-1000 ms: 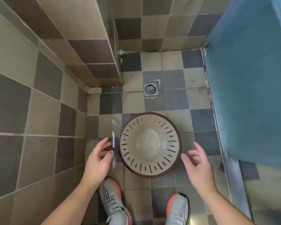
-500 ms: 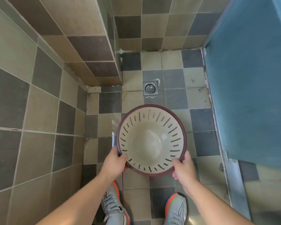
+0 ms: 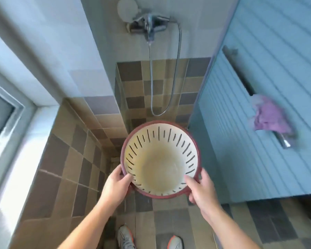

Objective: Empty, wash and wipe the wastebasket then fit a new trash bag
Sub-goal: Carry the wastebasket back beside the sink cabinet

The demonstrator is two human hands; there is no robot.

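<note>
The wastebasket (image 3: pixel 160 169) is round and cream inside, with a dark red rim and slotted walls, and it has nothing in it. I hold it lifted off the tiled floor, mouth facing up towards me. My left hand (image 3: pixel 115 184) grips its near left rim, thumb inside. My right hand (image 3: pixel 201 191) grips its near right rim the same way.
A chrome shower tap (image 3: pixel 148 24) with a hose (image 3: pixel 176 72) hangs on the far wall above the basket. A blue door (image 3: pixel 258 105) on the right carries a purple cloth (image 3: pixel 269 117) on its bar. A window frame (image 3: pixel 13 108) is at left. My shoes (image 3: pixel 126 238) stand below.
Both hands closed on the basket's rim and lifted it off the floor. My view tilted up, bringing the tap, hose and cloth into sight.
</note>
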